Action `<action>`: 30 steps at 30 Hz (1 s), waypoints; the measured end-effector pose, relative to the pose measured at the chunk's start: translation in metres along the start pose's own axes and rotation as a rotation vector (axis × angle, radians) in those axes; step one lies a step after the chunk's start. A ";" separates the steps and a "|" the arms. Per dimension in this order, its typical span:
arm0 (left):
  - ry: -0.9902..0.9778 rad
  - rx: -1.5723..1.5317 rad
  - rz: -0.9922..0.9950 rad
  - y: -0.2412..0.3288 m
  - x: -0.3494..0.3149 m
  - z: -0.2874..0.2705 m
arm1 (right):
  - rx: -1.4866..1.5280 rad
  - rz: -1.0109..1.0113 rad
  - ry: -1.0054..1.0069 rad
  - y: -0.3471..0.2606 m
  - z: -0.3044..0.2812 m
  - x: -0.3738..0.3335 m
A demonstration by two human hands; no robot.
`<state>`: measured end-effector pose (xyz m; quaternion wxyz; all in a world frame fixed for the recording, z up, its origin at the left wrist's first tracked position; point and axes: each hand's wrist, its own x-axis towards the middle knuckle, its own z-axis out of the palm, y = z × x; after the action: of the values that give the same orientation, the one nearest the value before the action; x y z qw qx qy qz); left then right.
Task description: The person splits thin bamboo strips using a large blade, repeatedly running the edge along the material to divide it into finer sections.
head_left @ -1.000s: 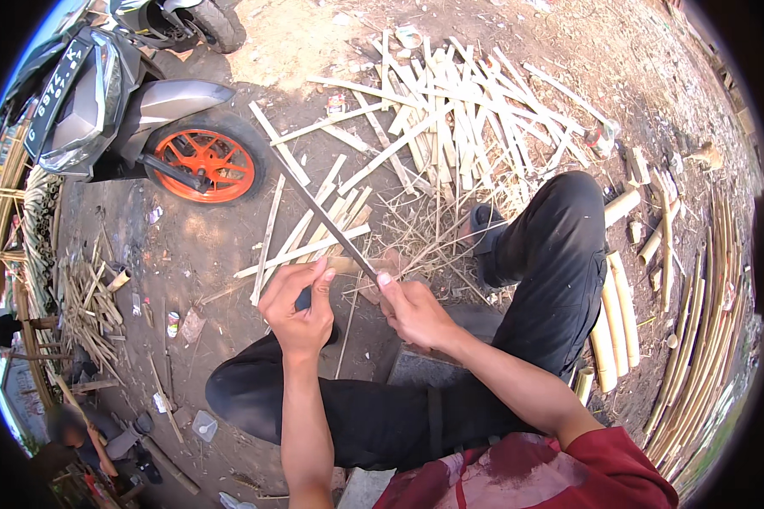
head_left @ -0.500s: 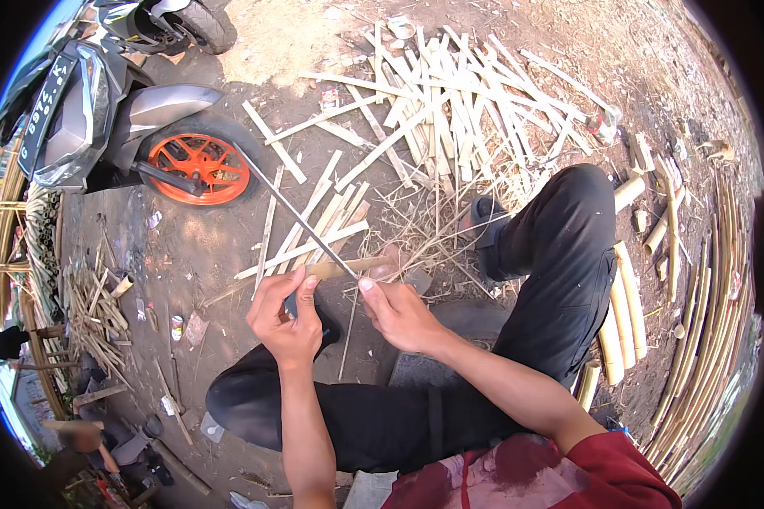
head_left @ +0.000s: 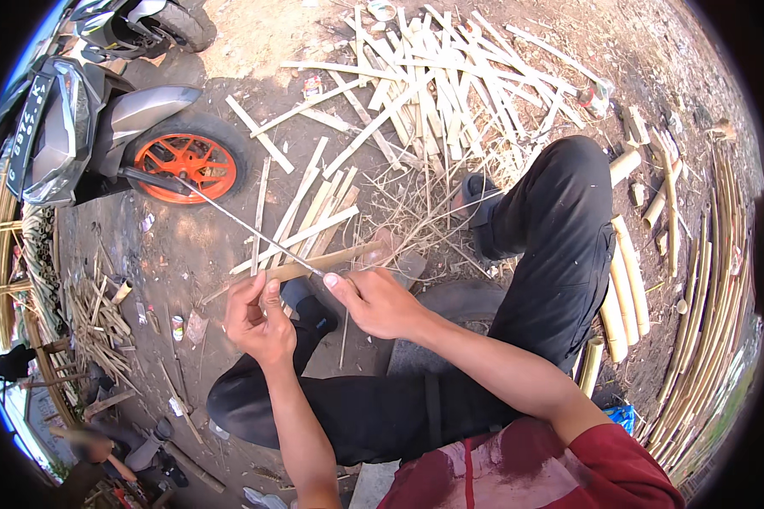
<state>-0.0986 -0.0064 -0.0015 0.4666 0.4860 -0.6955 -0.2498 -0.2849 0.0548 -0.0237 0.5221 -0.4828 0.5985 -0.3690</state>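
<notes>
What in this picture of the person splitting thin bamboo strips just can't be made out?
All in the head view:
- The near end of the thin strip: hidden between the left hand and right hand.
- Any blade or tool: none shows, as the fingers cover that spot.
- The scooter: cut off by the dark rim at upper left.
- The small can on the ground: too small to identify.
- The figure at lower left: blurred.

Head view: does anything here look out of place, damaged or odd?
Nothing looks damaged. The one odd neighbour is a parked motorbike with an orange wheel, standing right beside the split bamboo strips scattered on the dirt. The left hand and right hand hold a thin bamboo sliver.
</notes>
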 end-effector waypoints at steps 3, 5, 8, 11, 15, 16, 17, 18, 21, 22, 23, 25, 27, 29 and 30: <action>0.033 0.019 -0.014 -0.008 0.001 -0.009 | -0.066 0.187 -0.042 0.044 0.012 -0.002; 0.083 -0.014 -0.031 -0.023 0.006 -0.023 | -0.140 0.416 -0.045 0.115 0.006 -0.014; 0.033 0.031 -0.039 -0.021 -0.003 -0.035 | -0.170 0.639 -0.109 0.130 -0.007 -0.014; 0.069 -0.027 -0.069 -0.018 -0.003 -0.028 | -0.193 0.351 -0.097 0.096 0.009 -0.002; 0.082 -0.025 -0.033 -0.014 -0.004 -0.019 | -0.116 0.159 -0.008 0.063 0.030 0.011; 0.099 -0.001 -0.039 -0.013 -0.004 -0.019 | -0.105 0.117 0.031 0.069 0.035 0.011; 0.099 0.032 -0.072 -0.013 -0.004 -0.021 | -0.100 0.255 -0.029 0.086 0.032 0.008; 0.107 0.062 -0.108 -0.013 -0.005 -0.022 | -0.102 0.392 -0.092 0.110 0.018 -0.001; 0.158 0.064 -0.127 -0.012 -0.002 -0.018 | -0.139 0.447 -0.110 0.109 0.004 0.007; 0.163 0.054 -0.136 -0.013 -0.007 -0.018 | -0.148 0.429 -0.093 0.096 0.006 0.006; 0.154 0.064 -0.111 -0.012 -0.009 -0.018 | -0.135 0.369 -0.131 0.081 0.010 0.007; 0.149 0.072 -0.051 -0.007 -0.005 -0.010 | -0.034 0.059 0.031 0.053 0.032 0.008; 0.153 0.097 -0.074 0.000 -0.004 -0.001 | 0.006 0.073 -0.024 0.026 0.031 0.007; 0.182 0.160 -0.094 -0.004 -0.005 -0.005 | 0.040 0.080 -0.033 0.054 0.035 0.007; 0.177 0.157 -0.087 -0.011 0.001 -0.011 | -0.017 0.247 -0.070 0.084 0.027 0.001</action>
<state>-0.0841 -0.0108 -0.0051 0.4752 0.5708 -0.6475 -0.1705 -0.2749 0.0770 -0.1082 0.5799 -0.4226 0.6379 -0.2797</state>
